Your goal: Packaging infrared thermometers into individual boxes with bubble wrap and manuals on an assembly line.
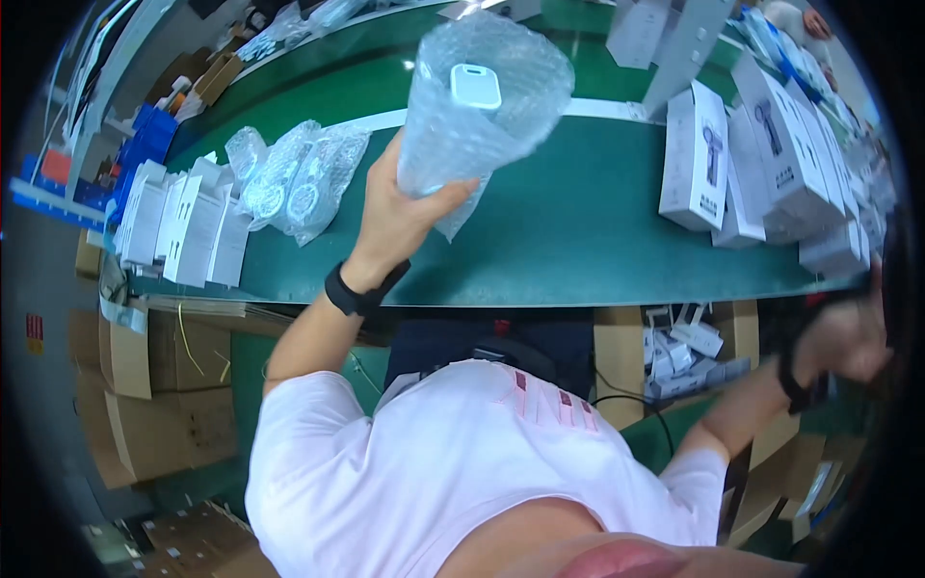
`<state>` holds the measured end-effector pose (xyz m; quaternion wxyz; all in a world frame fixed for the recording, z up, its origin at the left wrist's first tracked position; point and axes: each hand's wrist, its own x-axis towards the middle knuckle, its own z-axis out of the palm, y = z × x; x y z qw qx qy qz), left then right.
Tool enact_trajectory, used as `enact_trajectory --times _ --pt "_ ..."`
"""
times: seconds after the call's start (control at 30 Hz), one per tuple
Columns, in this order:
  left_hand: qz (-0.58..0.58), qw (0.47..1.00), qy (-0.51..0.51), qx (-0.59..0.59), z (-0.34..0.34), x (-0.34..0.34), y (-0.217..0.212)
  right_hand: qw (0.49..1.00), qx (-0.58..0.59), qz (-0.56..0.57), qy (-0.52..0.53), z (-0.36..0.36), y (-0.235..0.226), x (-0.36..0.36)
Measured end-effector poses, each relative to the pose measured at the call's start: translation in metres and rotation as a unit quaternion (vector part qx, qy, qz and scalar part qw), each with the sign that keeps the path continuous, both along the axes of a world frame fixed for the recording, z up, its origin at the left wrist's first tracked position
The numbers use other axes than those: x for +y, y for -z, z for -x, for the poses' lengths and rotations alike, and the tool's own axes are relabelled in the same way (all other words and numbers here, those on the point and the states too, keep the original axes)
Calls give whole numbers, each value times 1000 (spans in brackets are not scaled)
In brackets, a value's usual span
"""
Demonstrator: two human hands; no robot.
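Note:
Above the middle of the green table, my left hand (409, 202) is closed round the lower part of a clear bubble-wrap bag (487, 135). A flat white piece (476, 88) with rounded corners and a small slot shows at the bag's wide upper end. Most of whatever the wrap covers is hard to make out. My right hand (846, 339) is out at the far right, beside the table's edge, smeared by motion; whether it holds anything does not show. Several bubble-wrapped items with round white fronts (303, 199) lie to the left of my left hand.
White boxes (193, 226) stand in a row at the table's left end. More white cartons (696, 159) stand at the right, near a white post (682, 63). Below the table's right part, an open cardboard box (619, 361) holds small white boxes. Another person's hand (817, 24) appears at far right.

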<state>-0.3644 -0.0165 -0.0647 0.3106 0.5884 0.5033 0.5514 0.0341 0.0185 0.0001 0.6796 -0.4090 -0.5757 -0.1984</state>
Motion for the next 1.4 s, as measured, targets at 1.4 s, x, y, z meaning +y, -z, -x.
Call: enact_trajectory --times 1.4 --pt "186 938 136 258 163 -140 -99 833 -189 468 227 107 18 -17"
